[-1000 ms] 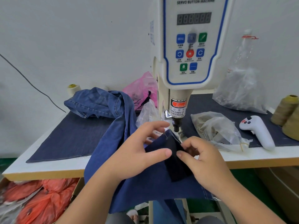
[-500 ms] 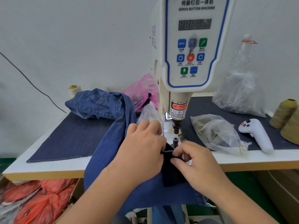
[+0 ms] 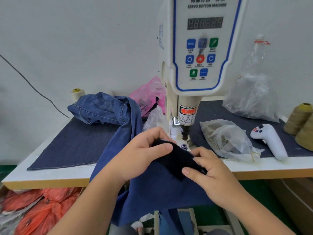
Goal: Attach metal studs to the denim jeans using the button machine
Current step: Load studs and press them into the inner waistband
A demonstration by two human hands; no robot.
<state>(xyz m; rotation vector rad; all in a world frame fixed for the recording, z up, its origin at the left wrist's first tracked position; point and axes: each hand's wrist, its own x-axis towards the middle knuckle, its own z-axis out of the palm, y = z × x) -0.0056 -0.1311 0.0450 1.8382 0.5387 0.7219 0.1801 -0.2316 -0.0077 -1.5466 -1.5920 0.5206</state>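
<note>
Gripping the denim jeans [image 3: 157, 189] with both hands, you've got the fabric draped off the front edge of the table [image 3: 55, 173] and hanging down toward your lap. Your left hand [image 3: 140, 155] has thumb on top and fingers curled over a dark, near-black fabric piece [image 3: 179, 160] that lies on the jeans (pocket lining or a patch, can't tell). Your right hand [image 3: 211, 170] pinches the lower right end of that same dark piece, thumb on top, fingers curled under. The dark piece runs diagonally between the two hands, just in front of the button machine [image 3: 199, 53].

Just past your knuckles, a small purple die [image 3: 183, 146] sits on the machine base, directly below the punch tip [image 3: 184, 135]. Fabric is near the die but not over it. Warning label on the ram reads "take care of your finger".

The rest of the jeans trails left and back, bunched in a heap on the dark denim mat [image 3: 76, 146].

Right of the machine: clear bag of small metal parts [image 3: 225, 139] (likely studs, too blurred to confirm), white handheld controller [image 3: 269, 141], olive thread cones [image 3: 301, 122] at the edge. Further back: larger clear bag [image 3: 250, 99], pink bag [image 3: 149, 94], cream thread spool [image 3: 77, 94] by the wall. Display is unlit.
</note>
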